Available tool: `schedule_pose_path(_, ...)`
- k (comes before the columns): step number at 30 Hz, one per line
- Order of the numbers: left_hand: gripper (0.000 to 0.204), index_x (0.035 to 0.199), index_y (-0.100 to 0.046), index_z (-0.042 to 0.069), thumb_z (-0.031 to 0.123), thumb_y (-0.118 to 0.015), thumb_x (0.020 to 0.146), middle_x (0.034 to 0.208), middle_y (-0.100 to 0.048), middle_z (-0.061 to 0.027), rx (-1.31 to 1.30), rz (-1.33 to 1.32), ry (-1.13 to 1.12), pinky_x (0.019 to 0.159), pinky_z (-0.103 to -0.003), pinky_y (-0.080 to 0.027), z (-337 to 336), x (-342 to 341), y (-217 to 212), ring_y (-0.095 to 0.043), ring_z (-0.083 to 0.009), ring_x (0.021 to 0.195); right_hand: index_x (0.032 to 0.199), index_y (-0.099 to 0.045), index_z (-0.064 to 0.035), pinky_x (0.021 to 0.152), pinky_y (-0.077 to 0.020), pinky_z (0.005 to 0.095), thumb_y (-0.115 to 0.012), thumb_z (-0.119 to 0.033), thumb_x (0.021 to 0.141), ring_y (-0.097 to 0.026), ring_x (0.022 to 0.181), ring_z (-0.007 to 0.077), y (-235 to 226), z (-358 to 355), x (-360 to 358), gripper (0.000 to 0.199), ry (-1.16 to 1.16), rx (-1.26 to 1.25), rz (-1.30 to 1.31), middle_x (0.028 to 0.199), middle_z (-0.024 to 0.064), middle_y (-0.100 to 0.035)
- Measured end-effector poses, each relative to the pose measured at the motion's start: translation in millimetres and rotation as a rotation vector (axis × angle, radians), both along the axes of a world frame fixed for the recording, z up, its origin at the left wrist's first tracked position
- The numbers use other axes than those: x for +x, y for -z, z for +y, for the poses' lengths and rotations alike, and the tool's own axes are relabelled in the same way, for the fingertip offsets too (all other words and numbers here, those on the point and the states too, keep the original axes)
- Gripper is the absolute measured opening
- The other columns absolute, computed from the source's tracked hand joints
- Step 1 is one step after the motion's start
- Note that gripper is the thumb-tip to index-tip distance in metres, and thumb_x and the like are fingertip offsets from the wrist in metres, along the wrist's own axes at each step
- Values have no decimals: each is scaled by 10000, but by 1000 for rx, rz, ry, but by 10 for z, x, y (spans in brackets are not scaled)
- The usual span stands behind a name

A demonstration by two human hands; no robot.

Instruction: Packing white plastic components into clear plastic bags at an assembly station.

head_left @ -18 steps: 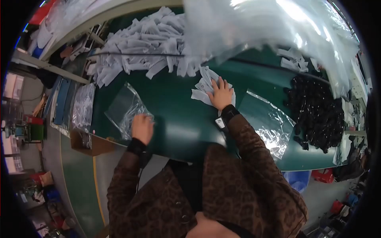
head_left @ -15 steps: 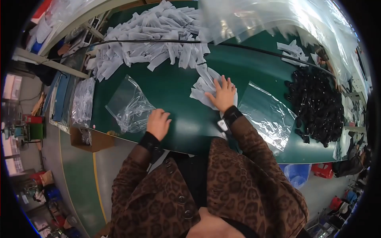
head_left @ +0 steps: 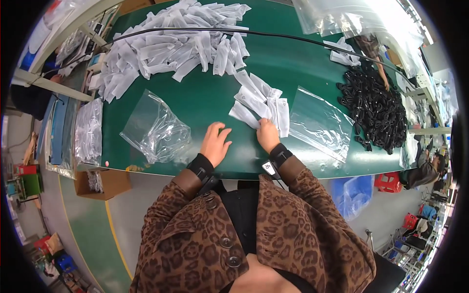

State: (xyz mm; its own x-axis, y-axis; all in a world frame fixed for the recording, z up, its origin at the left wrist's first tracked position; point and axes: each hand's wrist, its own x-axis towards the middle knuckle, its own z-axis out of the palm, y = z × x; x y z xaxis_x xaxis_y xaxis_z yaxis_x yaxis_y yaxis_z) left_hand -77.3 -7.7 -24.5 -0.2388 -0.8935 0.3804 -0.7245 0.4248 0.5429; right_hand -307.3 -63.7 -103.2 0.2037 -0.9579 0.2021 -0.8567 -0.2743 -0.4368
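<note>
My right hand presses down on the near edge of a small stack of white sachets lying on the green table. My left hand rests flat on the table just left of that stack, fingers apart, holding nothing. A crumpled clear plastic bag lies to the left of my left hand. A flat clear bag lies to the right of the sachets.
A large heap of white sachets covers the far left of the table, crossed by a black cable. A pile of black parts sits at the right. Clear bags hang off the left edge, a cardboard box below.
The view has tilted down and closer. My left hand moved right from the crumpled bag toward the sachets. My right hand drew back to the stack's near edge.
</note>
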Motion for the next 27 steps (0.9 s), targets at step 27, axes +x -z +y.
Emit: schedule_pose_path(27, 352, 1153, -578, 24, 101, -659, 819, 1002, -509, -99, 164, -130, 447, 853, -410, -410, 165, 163, 564, -501, -284, 980, 1032, -609, 16, 742, -506, 470, -729, -79, 749, -603, 835, 433, -340, 47, 164, 321, -27, 121, -123, 975, 221, -559)
